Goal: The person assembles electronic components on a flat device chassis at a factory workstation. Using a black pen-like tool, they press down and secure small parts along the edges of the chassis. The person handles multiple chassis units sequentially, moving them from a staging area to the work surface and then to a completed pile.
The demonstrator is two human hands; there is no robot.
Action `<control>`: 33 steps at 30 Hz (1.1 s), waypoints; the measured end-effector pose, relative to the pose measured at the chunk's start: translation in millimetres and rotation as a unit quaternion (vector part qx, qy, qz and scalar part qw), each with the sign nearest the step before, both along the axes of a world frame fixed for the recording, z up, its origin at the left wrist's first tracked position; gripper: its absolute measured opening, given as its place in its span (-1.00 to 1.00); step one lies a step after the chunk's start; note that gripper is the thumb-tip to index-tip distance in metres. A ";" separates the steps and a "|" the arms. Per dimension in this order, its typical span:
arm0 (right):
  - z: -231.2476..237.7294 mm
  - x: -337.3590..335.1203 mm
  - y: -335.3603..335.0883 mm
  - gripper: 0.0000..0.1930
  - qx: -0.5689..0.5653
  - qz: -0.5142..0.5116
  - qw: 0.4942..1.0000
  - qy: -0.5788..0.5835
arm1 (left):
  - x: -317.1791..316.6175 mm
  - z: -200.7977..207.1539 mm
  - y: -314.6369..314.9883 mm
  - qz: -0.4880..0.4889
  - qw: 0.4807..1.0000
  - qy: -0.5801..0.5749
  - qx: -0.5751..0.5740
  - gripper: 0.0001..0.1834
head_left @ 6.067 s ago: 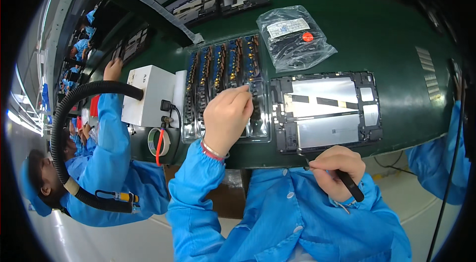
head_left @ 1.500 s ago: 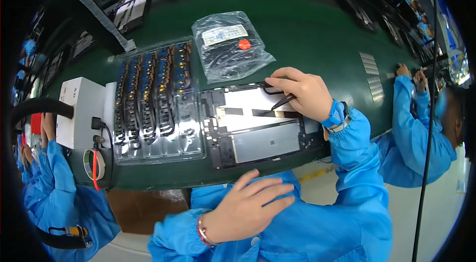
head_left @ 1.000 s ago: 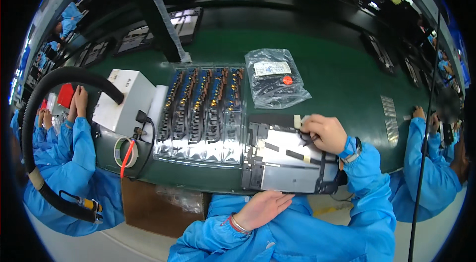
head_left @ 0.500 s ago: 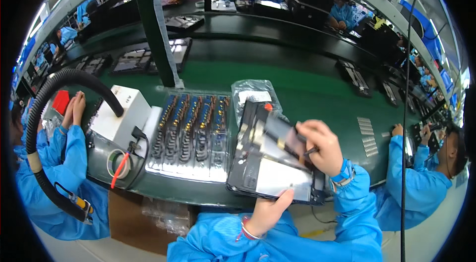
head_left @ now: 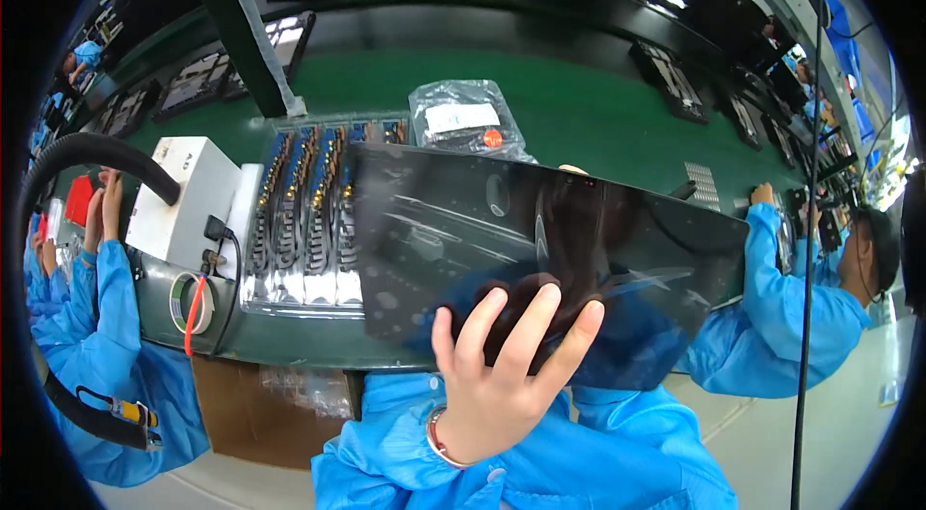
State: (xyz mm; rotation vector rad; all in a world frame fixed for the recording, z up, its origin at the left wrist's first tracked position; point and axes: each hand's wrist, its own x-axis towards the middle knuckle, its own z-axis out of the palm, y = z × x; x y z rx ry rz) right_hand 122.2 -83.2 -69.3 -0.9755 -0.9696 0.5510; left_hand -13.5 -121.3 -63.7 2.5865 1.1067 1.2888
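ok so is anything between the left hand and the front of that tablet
Nothing visible: the left hand spreads its fingers over the tablet's glossy black front. Whether a clear film covers that front, I can't tell. The right hand is almost wholly hidden behind the tablet, so that side can't be judged.

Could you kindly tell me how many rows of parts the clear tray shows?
5 rows, side by side, left to right across the clear tray; the dark panel overlaps the rightmost, and may hide more.

A glossy black tablet (head_left: 555,254) shows its reflective screen. It spans the frame's centre, top edge sloping down rightward.
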 end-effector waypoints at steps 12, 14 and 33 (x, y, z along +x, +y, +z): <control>7.8 14.0 7.8 -0.52 -0.019 -0.033 0.996 -0.078 | 7.6 -2.1 20.3 -0.096 0.993 -0.066 0.015 -0.58; 27.3 32.6 7.0 -0.52 -0.035 -0.061 0.981 -0.183 | 16.8 6.6 33.1 -0.220 0.965 -0.139 -0.029 -0.55; -14.0 59.0 25.3 -0.57 -0.325 0.082 0.718 -0.610 | 42.2 -97.8 -9.7 -0.261 0.341 -0.548 -0.718 -0.64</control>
